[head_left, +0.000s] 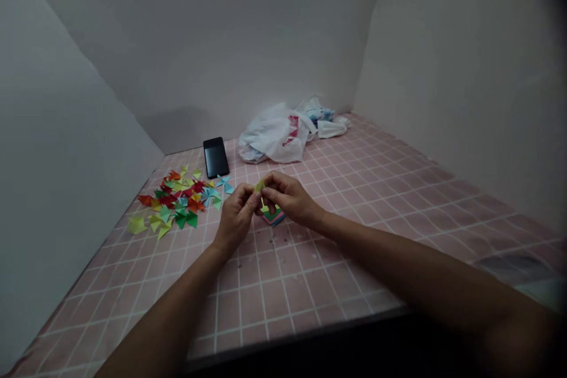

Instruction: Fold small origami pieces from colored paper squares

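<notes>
Paper, yellow-green and folded small (259,186), was pinched between both hands above the pink, white-gridded tabletop (254,301). The grip of the left hand (235,215) and that of the right hand (289,196) were each nearly closed, thumb against fingers. The step seemed to be shaping or creasing; any further move on so small a piece called for light, matched fingertip pressure. A small stack of multicoloured paper (273,217) lay just beneath the hands, and bright folded paper pieces (181,218) were scattered to the left, near a black phone (215,159).
</notes>
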### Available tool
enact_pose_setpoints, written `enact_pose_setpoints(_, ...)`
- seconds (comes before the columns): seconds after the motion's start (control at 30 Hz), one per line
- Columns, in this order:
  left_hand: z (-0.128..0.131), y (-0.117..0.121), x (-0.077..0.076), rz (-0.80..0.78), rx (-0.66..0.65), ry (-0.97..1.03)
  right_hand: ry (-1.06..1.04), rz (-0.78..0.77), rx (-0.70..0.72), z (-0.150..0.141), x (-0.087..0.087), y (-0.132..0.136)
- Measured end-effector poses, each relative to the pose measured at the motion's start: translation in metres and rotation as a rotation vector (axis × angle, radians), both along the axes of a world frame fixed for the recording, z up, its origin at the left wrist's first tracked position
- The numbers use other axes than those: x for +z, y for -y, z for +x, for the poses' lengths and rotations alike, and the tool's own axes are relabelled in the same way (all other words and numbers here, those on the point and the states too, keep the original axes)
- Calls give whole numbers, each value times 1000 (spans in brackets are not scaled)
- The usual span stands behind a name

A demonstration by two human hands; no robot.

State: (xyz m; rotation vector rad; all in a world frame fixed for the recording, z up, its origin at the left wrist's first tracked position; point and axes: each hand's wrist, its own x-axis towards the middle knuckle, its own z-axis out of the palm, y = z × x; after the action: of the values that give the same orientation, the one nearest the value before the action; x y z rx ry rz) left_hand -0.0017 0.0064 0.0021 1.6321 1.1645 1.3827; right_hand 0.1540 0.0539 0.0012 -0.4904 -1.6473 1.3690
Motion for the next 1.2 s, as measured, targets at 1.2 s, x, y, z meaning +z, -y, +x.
enact_pose_setpoints(1.2,0,4,3,21,255,-8,218,496,-237,0,-11,-1)
